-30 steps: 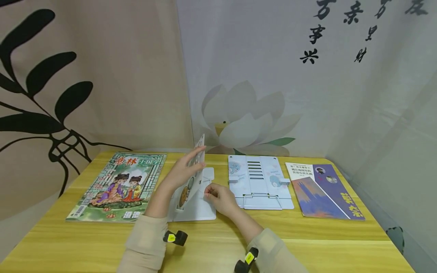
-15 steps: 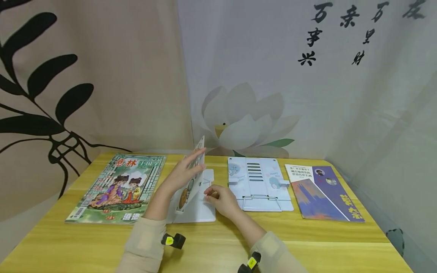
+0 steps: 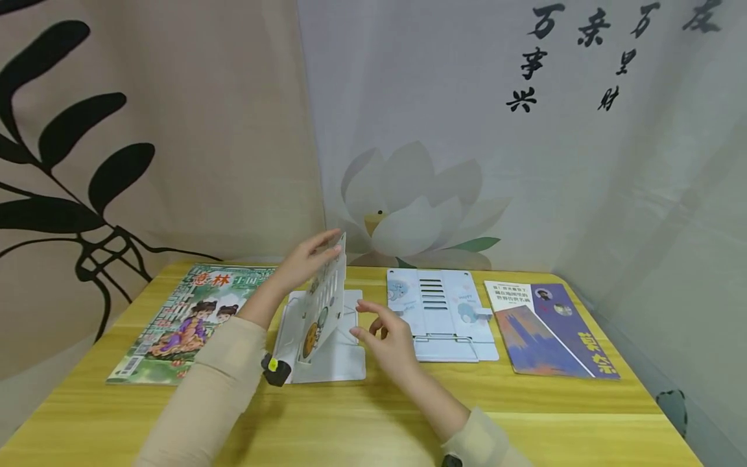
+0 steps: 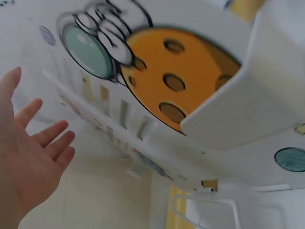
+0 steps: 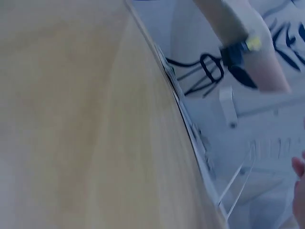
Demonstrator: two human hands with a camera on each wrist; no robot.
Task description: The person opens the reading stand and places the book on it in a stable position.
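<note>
A white folding book stand, its slotted panel (image 3: pixel 328 301) raised steeply over a flat base (image 3: pixel 338 368), stands left of centre on the table. Cartoon prints cover the panel, among them an orange spotted disc (image 4: pixel 178 71). My left hand (image 3: pixel 305 261) is at the panel's upper left side, fingers extended; in the left wrist view its fingers (image 4: pixel 50 138) are spread and hold nothing. Contact with the panel is hard to tell. To the right of the base, my right hand (image 3: pixel 392 340) hovers with thumb and forefinger apart, holding nothing. The right wrist view shows only its edge.
A second book stand (image 3: pixel 446 324) lies flat right of the right hand, with a wire bracket at its front. Beyond it lies a purple book (image 3: pixel 557 344). A green magazine (image 3: pixel 175 337) lies at left, partly under the left forearm. A curtain (image 3: pixel 233 130) hangs behind.
My left hand has moved up and slightly left along the panel, which stands a little steeper. The right hand has drawn slightly back from the stand, its thumb and forefinger spreading apart.
</note>
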